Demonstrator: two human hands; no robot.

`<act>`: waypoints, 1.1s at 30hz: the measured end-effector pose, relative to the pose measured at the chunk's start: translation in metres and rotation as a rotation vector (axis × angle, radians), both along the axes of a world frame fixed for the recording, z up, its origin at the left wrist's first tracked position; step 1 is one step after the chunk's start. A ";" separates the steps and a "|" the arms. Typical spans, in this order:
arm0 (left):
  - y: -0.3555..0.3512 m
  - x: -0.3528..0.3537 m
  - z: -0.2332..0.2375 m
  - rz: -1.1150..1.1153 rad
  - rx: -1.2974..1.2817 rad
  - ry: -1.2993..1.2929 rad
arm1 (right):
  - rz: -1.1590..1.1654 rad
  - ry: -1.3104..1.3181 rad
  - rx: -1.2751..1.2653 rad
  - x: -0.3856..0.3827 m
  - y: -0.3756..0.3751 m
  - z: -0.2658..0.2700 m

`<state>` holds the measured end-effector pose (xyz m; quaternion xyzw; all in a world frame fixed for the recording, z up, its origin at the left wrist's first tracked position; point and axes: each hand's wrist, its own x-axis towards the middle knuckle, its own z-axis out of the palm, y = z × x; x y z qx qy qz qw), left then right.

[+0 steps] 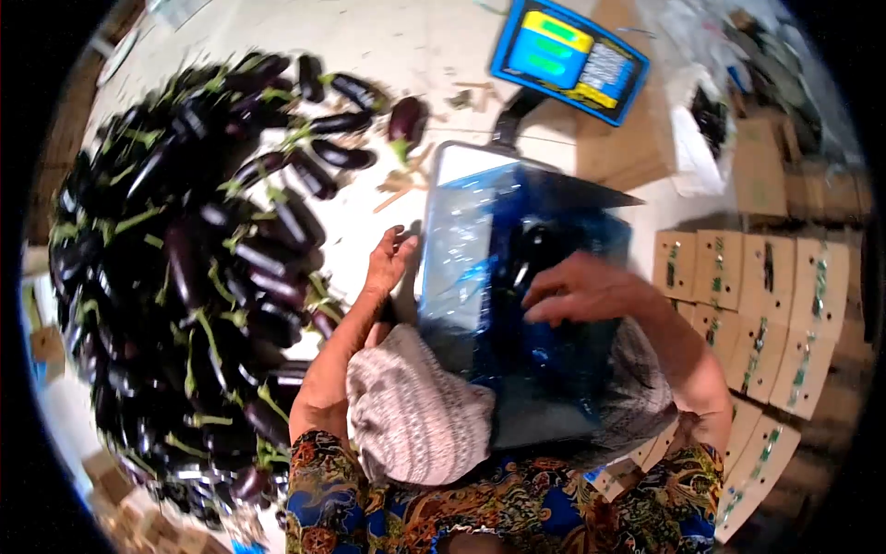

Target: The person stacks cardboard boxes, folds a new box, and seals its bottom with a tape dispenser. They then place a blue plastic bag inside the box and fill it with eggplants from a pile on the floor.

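A box lined with blue plastic film point(457, 277) rests on a scale point(443, 171), with dark eggplants point(531, 249) inside it. Over the box's right part is my right hand point(577, 288), its fingers curled and slightly blurred; whether they hold anything is hidden. My left hand point(389, 263) is beside the scale's left edge, fingers apart and holding nothing. A large heap of dark purple eggplants point(185, 258) with green stems lies to the left. One eggplant point(407, 122) sits apart from it, above my left hand.
The scale's blue and yellow display point(570, 57) stands behind the box on a black post. Cardboard boxes point(766, 314) with green tape are stacked at the right. A cardboard sheet point(628, 120) and a white bag point(697, 148) lie at the upper right.
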<state>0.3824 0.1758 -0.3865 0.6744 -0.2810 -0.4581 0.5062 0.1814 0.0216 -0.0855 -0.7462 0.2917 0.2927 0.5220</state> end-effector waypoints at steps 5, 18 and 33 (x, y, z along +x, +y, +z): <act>-0.059 -0.034 -0.042 -0.116 -0.029 0.530 | -0.768 -0.227 -1.048 -0.048 -0.071 0.036; -0.043 -0.047 -0.067 0.223 -0.050 0.580 | -0.915 -0.035 -1.050 -0.077 -0.185 -0.036; 0.055 -0.010 -0.068 0.459 -0.067 0.477 | -0.624 -0.519 -0.967 0.020 -0.141 -0.025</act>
